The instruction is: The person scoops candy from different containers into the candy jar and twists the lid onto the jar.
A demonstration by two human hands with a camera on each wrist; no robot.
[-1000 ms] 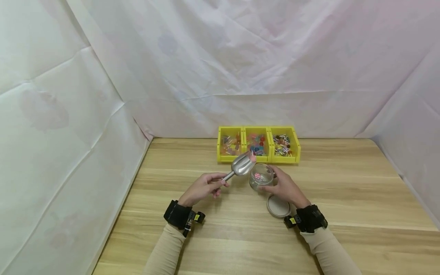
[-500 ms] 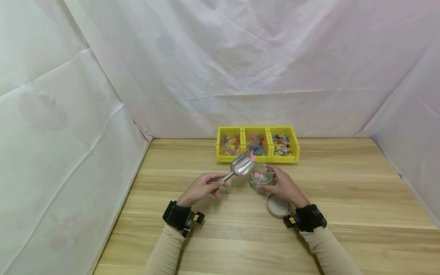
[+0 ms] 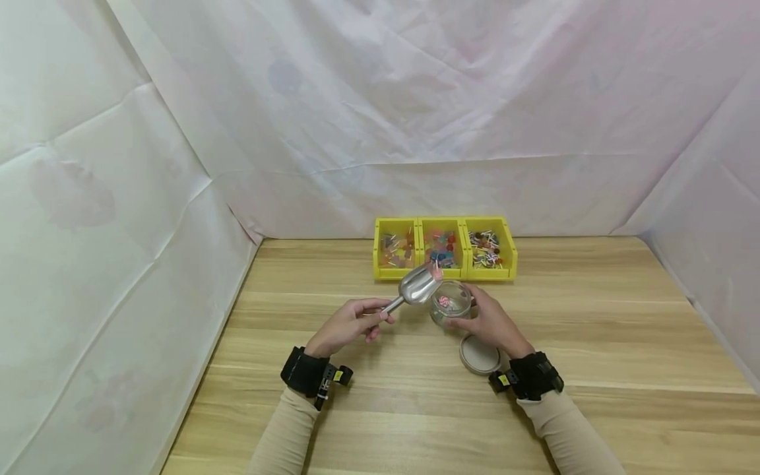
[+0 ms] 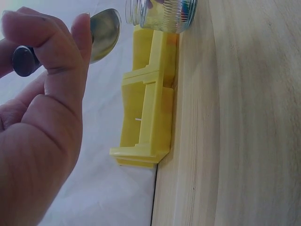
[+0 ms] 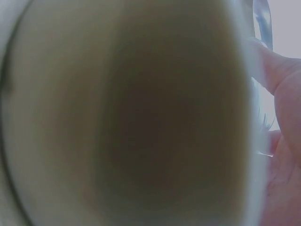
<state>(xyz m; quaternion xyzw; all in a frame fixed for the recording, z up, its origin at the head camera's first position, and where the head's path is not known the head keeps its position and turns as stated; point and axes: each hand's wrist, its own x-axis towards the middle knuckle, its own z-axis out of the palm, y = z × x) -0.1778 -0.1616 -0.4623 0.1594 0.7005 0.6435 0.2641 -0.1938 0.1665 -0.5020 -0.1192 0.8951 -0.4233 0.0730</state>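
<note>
My left hand (image 3: 347, 324) holds a metal scoop (image 3: 417, 288) by its handle, fingers and thumb pinching it. A pink lollipop (image 3: 437, 273) lies at the scoop's lip, which is raised beside the rim of a glass jar (image 3: 441, 319). Round the jar's right side, my right hand (image 3: 497, 324) grips it. Inside sits a pink-and-white swirl candy (image 3: 444, 301). In the left wrist view the scoop (image 4: 106, 34) is partly hidden by fingers, and the ribbed jar (image 4: 167, 16) shows at the top. The jar's lid (image 3: 479, 355) lies on the table near my right wrist.
Behind the jar stand three joined yellow bins (image 3: 410, 274) with assorted lollipops in them. A white cloth (image 3: 380, 132) hangs behind and at both sides of the wooden table (image 3: 410, 422). A large blurred pale shape (image 5: 141, 117) fills most of the right wrist view.
</note>
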